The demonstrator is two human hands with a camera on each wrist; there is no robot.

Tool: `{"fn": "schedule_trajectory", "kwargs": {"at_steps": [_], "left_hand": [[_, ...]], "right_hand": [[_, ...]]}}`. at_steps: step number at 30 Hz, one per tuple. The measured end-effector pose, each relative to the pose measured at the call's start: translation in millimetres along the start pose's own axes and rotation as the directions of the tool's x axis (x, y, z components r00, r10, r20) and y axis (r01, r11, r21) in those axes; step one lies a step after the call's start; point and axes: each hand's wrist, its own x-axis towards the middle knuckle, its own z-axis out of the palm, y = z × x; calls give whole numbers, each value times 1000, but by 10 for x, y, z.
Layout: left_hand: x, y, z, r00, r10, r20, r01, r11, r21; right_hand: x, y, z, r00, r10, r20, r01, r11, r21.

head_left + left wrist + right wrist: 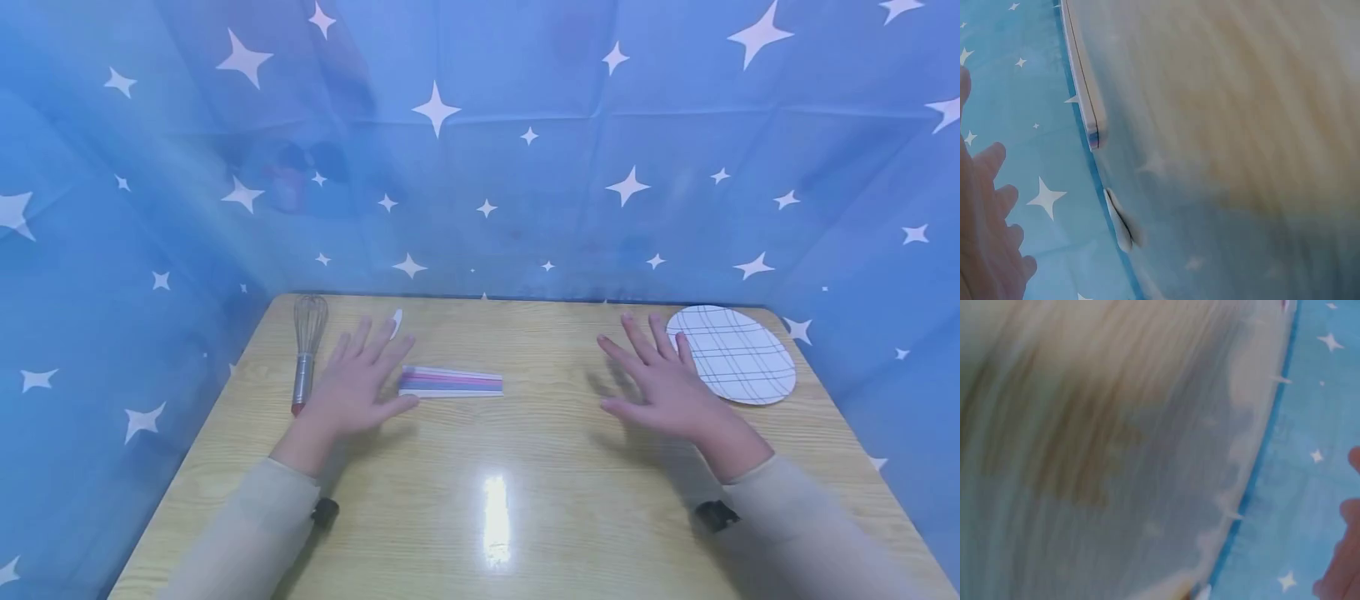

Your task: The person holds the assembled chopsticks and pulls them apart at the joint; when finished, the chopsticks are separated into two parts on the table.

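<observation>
My left hand (354, 390) hovers over the left side of the table, fingers spread and holding nothing. Left of it lies a whisk (307, 350) with a wire head and metal handle. A flat box with pink, blue and white stripes (453, 382) is just right of that hand. Beyond its fingertips shows a small white object (397, 322), partly hidden; its kind is unclear. On the right, my right hand (671, 390) is also spread above the table with nothing in it. A white plate with a dark line grid (738, 358) lies beside it, its left edge partly covered by the fingers.
The light wooden table (555, 467) carries a bright glare patch near its front. A blue curtain with white stars (510, 167) encloses the back and both sides. In the left wrist view, the striped box (1083, 81) lies near the table's far edge.
</observation>
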Motion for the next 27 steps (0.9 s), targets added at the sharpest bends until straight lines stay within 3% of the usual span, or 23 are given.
{"fn": "schedule_trajectory", "kwargs": {"at_steps": [12,22,27], "left_hand": [[117,18,166,999,2,-37,-8,988,-156],[162,167,346,997,-22,-71,-3,943,-333],[198,231,434,996,-51,-69,22,927,-375]], "right_hand": [[224,-194,355,998,22,-67,-10,984,180],[419,-394,548,995,56,-81,-31,959,282],[550,-540,655,994,55,-96,-24,952,304]]}}
